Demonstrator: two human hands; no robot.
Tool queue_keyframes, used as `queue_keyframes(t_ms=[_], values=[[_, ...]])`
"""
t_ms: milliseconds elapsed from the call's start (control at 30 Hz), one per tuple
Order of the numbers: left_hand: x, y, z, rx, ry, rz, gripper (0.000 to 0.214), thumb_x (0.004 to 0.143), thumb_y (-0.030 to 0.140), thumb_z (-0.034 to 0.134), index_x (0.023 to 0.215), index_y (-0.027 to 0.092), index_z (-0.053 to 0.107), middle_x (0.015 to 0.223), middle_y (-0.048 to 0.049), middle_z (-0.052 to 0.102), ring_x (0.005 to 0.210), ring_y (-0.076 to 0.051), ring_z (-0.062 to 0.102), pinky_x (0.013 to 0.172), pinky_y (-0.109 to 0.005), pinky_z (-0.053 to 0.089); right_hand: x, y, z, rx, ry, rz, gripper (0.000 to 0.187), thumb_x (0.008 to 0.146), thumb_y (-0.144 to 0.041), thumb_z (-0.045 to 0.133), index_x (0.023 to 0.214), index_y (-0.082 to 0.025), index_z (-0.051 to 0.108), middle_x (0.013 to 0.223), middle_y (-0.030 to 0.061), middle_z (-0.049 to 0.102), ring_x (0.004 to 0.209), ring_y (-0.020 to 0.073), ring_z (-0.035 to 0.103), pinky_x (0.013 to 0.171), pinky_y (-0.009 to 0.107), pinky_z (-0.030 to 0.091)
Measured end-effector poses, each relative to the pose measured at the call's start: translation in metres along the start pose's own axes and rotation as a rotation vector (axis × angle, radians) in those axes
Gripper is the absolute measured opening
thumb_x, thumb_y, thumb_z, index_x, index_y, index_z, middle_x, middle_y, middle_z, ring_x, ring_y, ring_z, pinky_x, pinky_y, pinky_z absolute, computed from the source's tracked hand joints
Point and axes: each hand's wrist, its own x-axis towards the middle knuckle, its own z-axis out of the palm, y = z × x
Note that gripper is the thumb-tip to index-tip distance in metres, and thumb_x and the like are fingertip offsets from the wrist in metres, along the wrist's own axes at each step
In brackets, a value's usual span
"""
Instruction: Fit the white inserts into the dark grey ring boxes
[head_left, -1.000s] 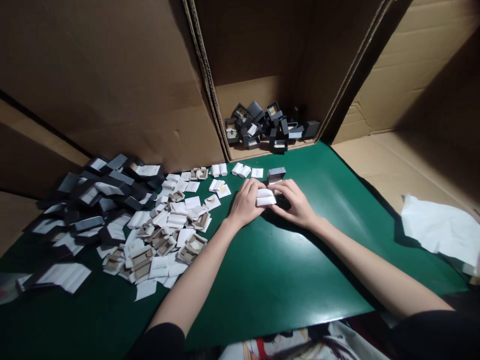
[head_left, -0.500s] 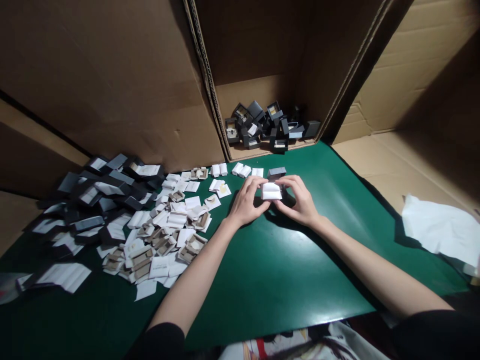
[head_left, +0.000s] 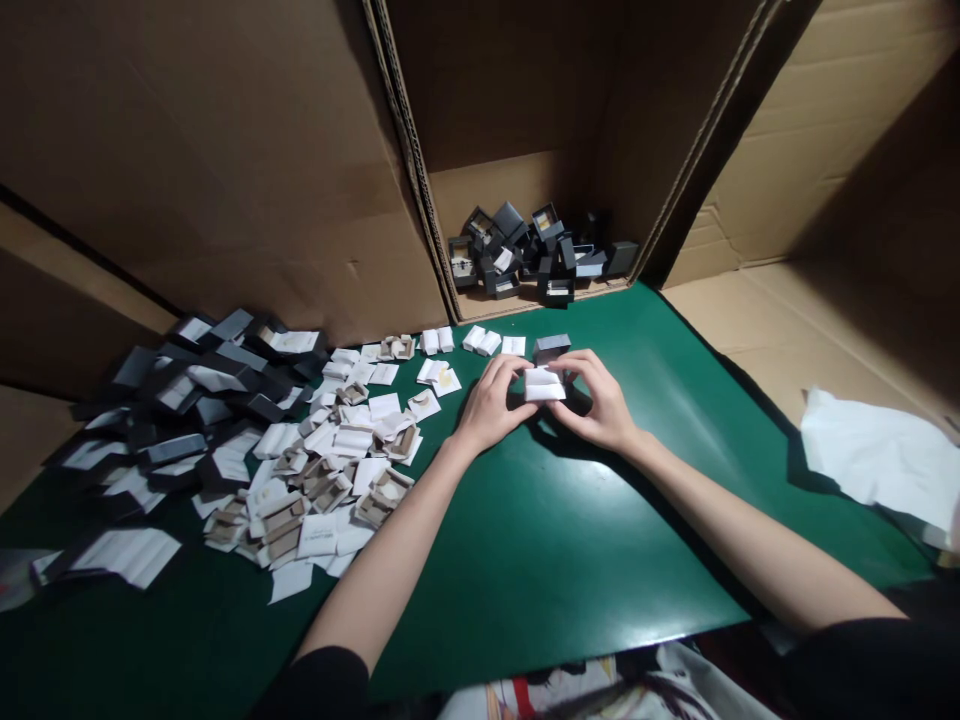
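A small folded white paper insert (head_left: 544, 384) is held between both hands just above the green mat (head_left: 555, 540). My left hand (head_left: 491, 405) pinches its left side, fingers curled. On the paper's right side my right hand (head_left: 600, 400) grips with curled fingers, and something dark sits under it that I cannot make out. A small dark grey box (head_left: 551, 346) stands just behind the hands. White folded inserts (head_left: 480, 340) lie in a row to the left of that box.
A heap of flat dark box parts (head_left: 202, 390) and white and tan inserts (head_left: 337, 470) covers the mat's left side. An open cardboard carton (head_left: 525, 190) at the back holds several assembled dark boxes (head_left: 536, 255). Crumpled white paper (head_left: 877, 455) lies at right.
Both hands lifted the white insert slightly and moved it a little away from me, toward the dark grey box; it now looks folded more squarely. The piles have not moved.
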Motion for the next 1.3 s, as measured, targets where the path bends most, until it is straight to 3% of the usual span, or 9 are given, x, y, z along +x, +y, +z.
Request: queue_keyframes(t_ms=[167, 433, 867, 1033, 1167, 1300], values=[[0.0003, -0.0016, -0.0002, -0.010, -0.013, -0.022, 0.038, 0.074, 0.016, 0.068, 0.108, 0.020, 0.051, 0.107, -0.0058, 0.056, 0.099, -0.021, 0.055, 0.084, -0.033, 0.048, -0.0001, 0.0001, 0.0004, 0.021, -0.010, 0.001, 0.037, 0.078, -0.023, 0.060, 0.113, -0.022, 0.051, 0.103, 0.0097, 0.055, 0.091, 0.0230, 0.055, 0.075, 0.040, 0.050], [-0.0002, -0.0032, 0.0007, -0.044, 0.013, -0.047, 0.032, 0.073, 0.014, 0.067, 0.101, 0.020, 0.053, 0.100, -0.0028, 0.056, 0.086, -0.016, 0.056, 0.078, -0.028, 0.048, 0.0015, -0.0019, -0.0007, 0.038, -0.066, -0.005, 0.042, 0.081, -0.028, 0.060, 0.121, -0.021, 0.047, 0.112, 0.0127, 0.056, 0.104, 0.0266, 0.054, 0.084, 0.045, 0.049], [0.0007, 0.0006, -0.0012, -0.059, 0.009, -0.051, 0.031, 0.071, 0.014, 0.063, 0.100, 0.020, 0.052, 0.099, -0.0038, 0.056, 0.089, -0.018, 0.055, 0.078, -0.030, 0.048, -0.0016, 0.0041, 0.0019, -0.029, -0.065, 0.000, 0.040, 0.085, -0.035, 0.060, 0.122, -0.024, 0.051, 0.112, 0.0119, 0.058, 0.102, 0.0260, 0.057, 0.082, 0.044, 0.052], [0.0022, -0.0018, -0.0064, -0.191, -0.045, -0.021, 0.035, 0.069, 0.010, 0.052, 0.104, 0.018, 0.054, 0.105, -0.0070, 0.055, 0.093, -0.020, 0.055, 0.077, -0.031, 0.049, -0.0014, 0.0041, 0.0011, -0.046, -0.063, -0.006, 0.038, 0.084, -0.036, 0.062, 0.119, -0.024, 0.054, 0.108, 0.0109, 0.059, 0.098, 0.0253, 0.058, 0.081, 0.043, 0.052], [0.0031, -0.0043, -0.0077, -0.273, -0.032, -0.095, 0.019, 0.081, 0.020, 0.048, 0.097, 0.017, 0.059, 0.099, -0.0058, 0.059, 0.089, -0.018, 0.057, 0.077, -0.031, 0.048, -0.0017, 0.0045, 0.0016, -0.057, -0.070, -0.044, 0.038, 0.084, -0.034, 0.063, 0.120, -0.024, 0.053, 0.108, 0.0113, 0.059, 0.097, 0.0248, 0.058, 0.079, 0.042, 0.052], [0.0019, -0.0062, -0.0032, -0.234, 0.004, -0.167, 0.020, 0.084, 0.032, 0.055, 0.097, 0.017, 0.062, 0.087, -0.0028, 0.064, 0.078, -0.016, 0.059, 0.071, -0.028, 0.048, -0.0032, 0.0070, 0.0031, -0.064, -0.081, -0.065, 0.039, 0.084, -0.034, 0.063, 0.121, -0.025, 0.052, 0.109, 0.0112, 0.059, 0.098, 0.0247, 0.058, 0.080, 0.043, 0.052]])
